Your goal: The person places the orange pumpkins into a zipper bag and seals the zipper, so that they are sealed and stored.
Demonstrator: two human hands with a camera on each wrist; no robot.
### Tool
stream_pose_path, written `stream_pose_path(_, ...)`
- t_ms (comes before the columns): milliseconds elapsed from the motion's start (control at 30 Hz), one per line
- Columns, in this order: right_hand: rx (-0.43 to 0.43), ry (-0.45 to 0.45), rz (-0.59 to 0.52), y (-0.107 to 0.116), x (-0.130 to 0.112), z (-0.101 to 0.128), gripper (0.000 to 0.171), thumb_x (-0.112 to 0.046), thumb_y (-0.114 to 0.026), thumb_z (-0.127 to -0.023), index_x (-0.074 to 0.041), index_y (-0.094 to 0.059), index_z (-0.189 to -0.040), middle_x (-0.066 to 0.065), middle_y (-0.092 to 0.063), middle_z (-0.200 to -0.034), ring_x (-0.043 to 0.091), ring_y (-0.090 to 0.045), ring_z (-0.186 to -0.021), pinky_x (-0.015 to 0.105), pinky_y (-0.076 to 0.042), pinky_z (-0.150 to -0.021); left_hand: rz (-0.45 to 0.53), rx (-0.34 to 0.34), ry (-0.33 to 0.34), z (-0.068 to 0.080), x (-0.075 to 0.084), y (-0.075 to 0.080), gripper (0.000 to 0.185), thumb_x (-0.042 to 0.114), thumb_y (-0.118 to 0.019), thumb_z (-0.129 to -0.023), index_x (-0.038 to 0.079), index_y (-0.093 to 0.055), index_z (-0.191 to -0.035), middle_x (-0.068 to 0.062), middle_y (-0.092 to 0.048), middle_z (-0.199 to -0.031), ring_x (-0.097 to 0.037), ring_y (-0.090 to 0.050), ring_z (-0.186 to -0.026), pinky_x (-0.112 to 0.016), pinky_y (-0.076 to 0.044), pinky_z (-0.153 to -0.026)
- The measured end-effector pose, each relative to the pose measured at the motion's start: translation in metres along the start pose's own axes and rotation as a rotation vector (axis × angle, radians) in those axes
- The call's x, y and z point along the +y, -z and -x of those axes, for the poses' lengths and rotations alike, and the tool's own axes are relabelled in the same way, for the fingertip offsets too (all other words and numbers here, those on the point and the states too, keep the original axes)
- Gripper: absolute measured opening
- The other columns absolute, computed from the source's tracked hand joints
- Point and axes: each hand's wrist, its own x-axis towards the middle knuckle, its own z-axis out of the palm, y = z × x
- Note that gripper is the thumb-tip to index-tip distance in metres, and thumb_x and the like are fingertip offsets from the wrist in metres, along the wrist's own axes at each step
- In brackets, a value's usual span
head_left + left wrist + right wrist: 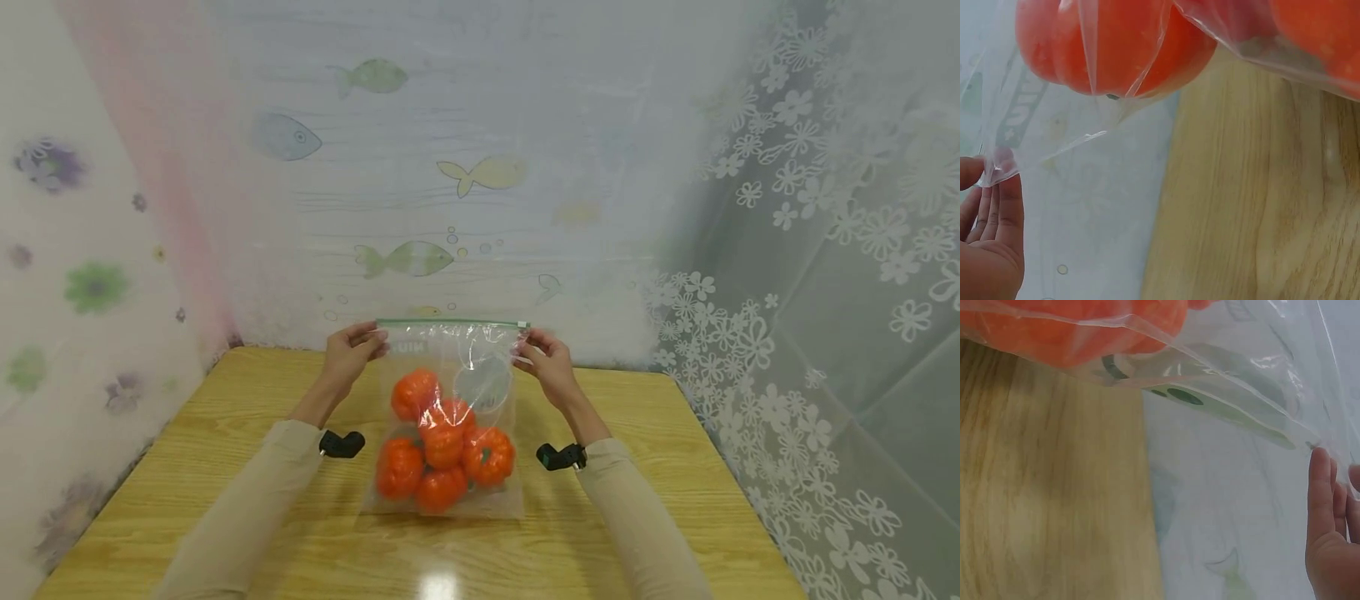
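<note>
A clear zip bag [483, 387] with a green seal strip [450, 322] along its top edge is held up over the table. Inside it sit several orange-red bell peppers [442, 446], mostly bunched toward the bottom. My left hand [351, 354] pinches the bag's upper left corner between thumb and fingers, as the left wrist view also shows. At the upper right corner, by the white slider [522, 324], my right hand [551, 362] pinches the plastic. In the left wrist view one pepper [1110, 47] hangs close to the camera behind the film.
A wooden table [637, 500] lies beneath the bag. Behind it hangs a pale curtain [600, 208] printed with fish; a flowered sheet [97, 333] is on the left and a flower-patterned panel [825, 333] on the right. Black wrist cameras [342, 444] are strapped to both wrists.
</note>
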Motion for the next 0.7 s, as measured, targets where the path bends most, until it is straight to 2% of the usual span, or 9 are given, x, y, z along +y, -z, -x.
stream_pose_path(133,0.009,-0.036,0.016,0.001,0.009,-0.002,0.031,0.001,-0.053,-0.104,0.012,-0.051,-0.133,0.009,-0.056,-0.112,0.011,-0.068,-0.089,0.025,-0.061,-0.082,-0.013,-0.005,0.010,-0.003,-0.009,0.000,0.047,0.006,-0.057,-0.104,-0.014,-0.044,-0.144,-0.003,-0.068,-0.104,0.000,-0.069,-0.081,-0.017,-0.058,-0.082)
stream_pose_path(267,-0.008,-0.063,0.042,0.002,0.017,-0.003,0.034,0.000,-0.052,-0.105,0.014,-0.049,-0.136,0.012,-0.056,-0.114,0.011,-0.067,-0.092,0.025,-0.061,-0.084,-0.070,-0.032,0.036,-0.003,-0.015,0.000,0.049,0.008,-0.054,-0.106,-0.014,-0.039,-0.148,-0.028,-0.061,-0.127,0.002,-0.067,-0.083,-0.017,-0.057,-0.085)
stream_pose_path(367,-0.010,-0.089,0.036,0.003,0.024,-0.004,0.036,0.001,-0.052,-0.104,0.014,-0.047,-0.137,0.011,-0.057,-0.114,0.010,-0.067,-0.091,0.024,-0.060,-0.084,-0.108,-0.051,0.069,0.000,-0.020,-0.001,0.051,0.010,-0.051,-0.107,-0.015,-0.036,-0.149,-0.035,-0.051,-0.140,0.000,-0.065,-0.088,-0.020,-0.057,-0.090)
stream_pose_path(433,-0.003,-0.109,0.023,0.004,0.029,-0.004,0.038,0.003,-0.052,-0.104,0.015,-0.044,-0.139,0.011,-0.056,-0.114,0.009,-0.067,-0.090,0.023,-0.060,-0.084,-0.125,-0.066,0.100,0.001,-0.023,-0.001,0.052,0.011,-0.050,-0.108,-0.014,-0.034,-0.151,-0.035,-0.049,-0.142,-0.006,-0.065,-0.095,-0.024,-0.057,-0.094)
stream_pose_path(533,0.003,-0.135,-0.009,0.006,0.035,-0.003,0.043,0.005,-0.051,-0.104,0.015,-0.040,-0.144,0.014,-0.054,-0.118,0.010,-0.067,-0.090,0.022,-0.060,-0.084,-0.155,-0.097,0.138,0.002,-0.027,-0.002,0.054,0.012,-0.047,-0.109,-0.014,-0.030,-0.152,-0.035,-0.047,-0.145,-0.023,-0.063,-0.113,-0.032,-0.054,-0.103)
stream_pose_path(633,0.005,-0.144,-0.021,0.008,0.039,-0.002,0.048,0.006,-0.050,-0.104,0.015,-0.035,-0.148,0.020,-0.050,-0.126,0.011,-0.067,-0.092,0.022,-0.059,-0.086,-0.157,-0.145,0.160,0.002,-0.032,-0.001,0.056,0.012,-0.044,-0.110,-0.014,-0.024,-0.154,-0.036,-0.042,-0.148,-0.039,-0.052,-0.130,-0.042,-0.047,-0.111)
stream_pose_path(700,0.008,-0.149,-0.023,0.009,0.041,-0.001,0.049,0.006,-0.049,-0.104,0.014,-0.033,-0.150,0.025,-0.046,-0.132,0.010,-0.067,-0.093,0.022,-0.059,-0.087,-0.159,-0.177,0.164,0.002,-0.036,-0.001,0.058,0.012,-0.044,-0.110,-0.015,-0.019,-0.155,-0.037,-0.039,-0.150,-0.044,-0.045,-0.136,-0.047,-0.043,-0.115)
